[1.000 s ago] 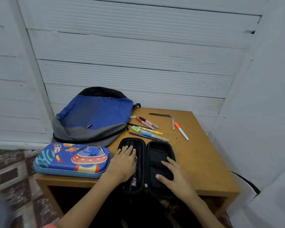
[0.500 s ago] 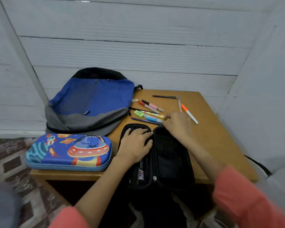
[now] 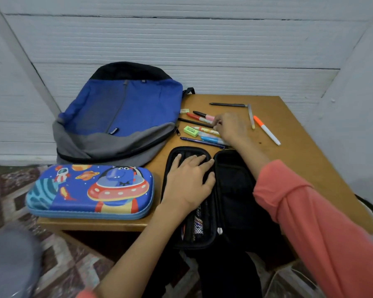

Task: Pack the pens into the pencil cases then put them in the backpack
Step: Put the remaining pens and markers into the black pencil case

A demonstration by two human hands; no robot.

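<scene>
Right hand (image 3: 229,127) is reaching out over the cluster of pens (image 3: 205,130) on the wooden table (image 3: 310,160), its fingers curled together at the red marker (image 3: 197,117) and the pink-and-black marker (image 3: 204,114); whether it is actually gripping one I cannot tell. Its coral sleeve (image 3: 314,220) is crossing above the right half of the open black pencil case (image 3: 230,190). Left hand (image 3: 190,179) is lying flat, fingers spread, pressing on the left half of that case, where a few pens are already showing below the wrist.

Just under the right hand, a yellow patterned pen (image 3: 206,131), a light blue pen (image 3: 210,139) and a dark purple pen (image 3: 200,142) are lying nearly side by side, with a green eraser (image 3: 191,131) beside them and a thin black pen (image 3: 192,122) above it. A small pale eraser (image 3: 184,111) is sitting near the backpack. Farther right, an orange-capped white marker (image 3: 266,130) is lying at a slant, a pale slim pen (image 3: 251,116) is lying just beside it, and a dark pen (image 3: 227,104) is lying near the table's far edge.

To the left of the black case, a blue space-themed pencil case (image 3: 91,190) is lying closed at the table's near left corner. Behind it, the blue and grey backpack (image 3: 121,117) is leaning back against the white wall (image 3: 181,50).
</scene>
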